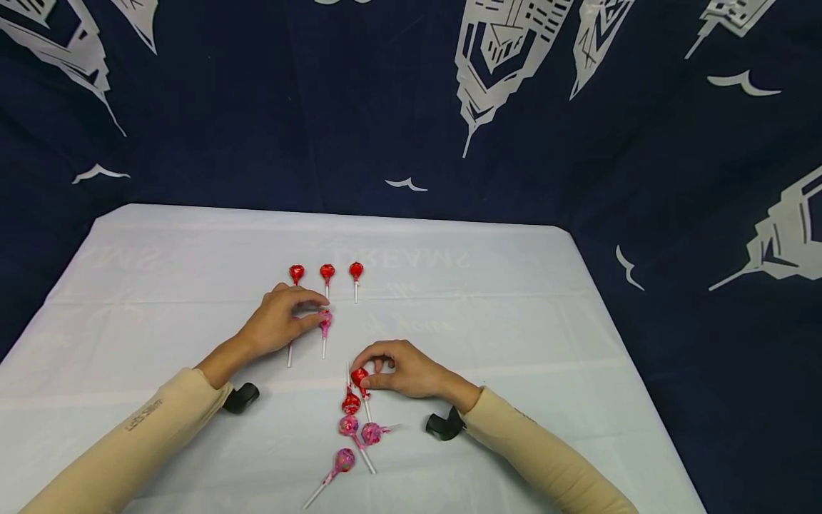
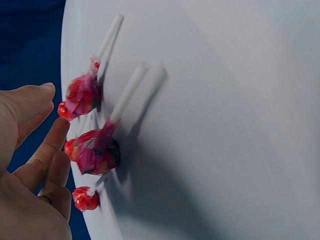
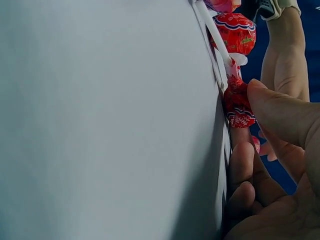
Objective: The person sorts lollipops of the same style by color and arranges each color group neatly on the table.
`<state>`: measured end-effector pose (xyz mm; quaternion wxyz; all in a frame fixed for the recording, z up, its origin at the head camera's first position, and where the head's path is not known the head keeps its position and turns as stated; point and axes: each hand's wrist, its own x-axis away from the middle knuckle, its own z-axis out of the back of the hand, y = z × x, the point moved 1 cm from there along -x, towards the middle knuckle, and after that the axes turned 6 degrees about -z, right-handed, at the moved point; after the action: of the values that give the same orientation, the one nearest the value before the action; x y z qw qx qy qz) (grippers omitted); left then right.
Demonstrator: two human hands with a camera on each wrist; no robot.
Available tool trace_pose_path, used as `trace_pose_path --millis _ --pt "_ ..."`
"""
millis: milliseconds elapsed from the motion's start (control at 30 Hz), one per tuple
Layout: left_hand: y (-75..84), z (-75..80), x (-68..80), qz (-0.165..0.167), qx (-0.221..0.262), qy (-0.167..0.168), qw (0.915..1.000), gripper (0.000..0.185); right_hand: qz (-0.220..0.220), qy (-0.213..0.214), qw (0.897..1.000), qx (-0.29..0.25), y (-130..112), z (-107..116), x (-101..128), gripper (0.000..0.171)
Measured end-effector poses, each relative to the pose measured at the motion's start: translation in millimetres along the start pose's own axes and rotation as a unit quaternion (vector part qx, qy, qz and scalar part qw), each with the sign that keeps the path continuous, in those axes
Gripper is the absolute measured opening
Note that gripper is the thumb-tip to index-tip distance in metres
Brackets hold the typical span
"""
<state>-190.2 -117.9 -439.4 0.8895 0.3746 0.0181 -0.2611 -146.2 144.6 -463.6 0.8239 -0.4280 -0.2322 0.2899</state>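
Big white tablecloth [image 1: 160, 285] over the whole table, faint mirrored lettering showing through, dark blue backdrop with white building prints behind it.

Then two arms in tan sleeves, both resting on the cloth. Left hand [image 1: 282, 321] further out, fingers loosely bent, fingertips right at the head of a pink-wrapped lollipop [image 1: 325, 323] lying with its stick pointing back toward the body. Touching it at most, not wrapped round it; in the left wrist view fingers [image 2: 50, 150] sit just beside the wrappers, relaxed. Another white stick [image 1: 290, 355] poking out from under that hand, head hidden.

Right hand [image 1: 404, 371] nearer in, thumb and forefinger pinching a red lollipop [image 1: 359, 376] by its head, just off or on the cloth, can't tell which. Right wrist view backs that up: thumb [image 3: 280, 110] pressed on the red wrapper [image 3: 238, 106].

Beyond the left hand, neat row of three red lollipops [image 1: 327, 272], heads away, sticks toward the body.

Closest in, loose little pile: one more red one [image 1: 350, 404] just under the pinched one, then three pink ones [image 1: 359, 432] at mixed angles, sticks crossing.
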Motion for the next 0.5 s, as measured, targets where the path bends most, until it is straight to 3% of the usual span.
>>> trace_pose_path --millis 500 --pt "25.7 20.1 21.3 -0.018 0.019 0.022 0.9994 0.030 -0.007 -0.001 1.000 0.001 -0.8 0.1 -0.9 0.021"
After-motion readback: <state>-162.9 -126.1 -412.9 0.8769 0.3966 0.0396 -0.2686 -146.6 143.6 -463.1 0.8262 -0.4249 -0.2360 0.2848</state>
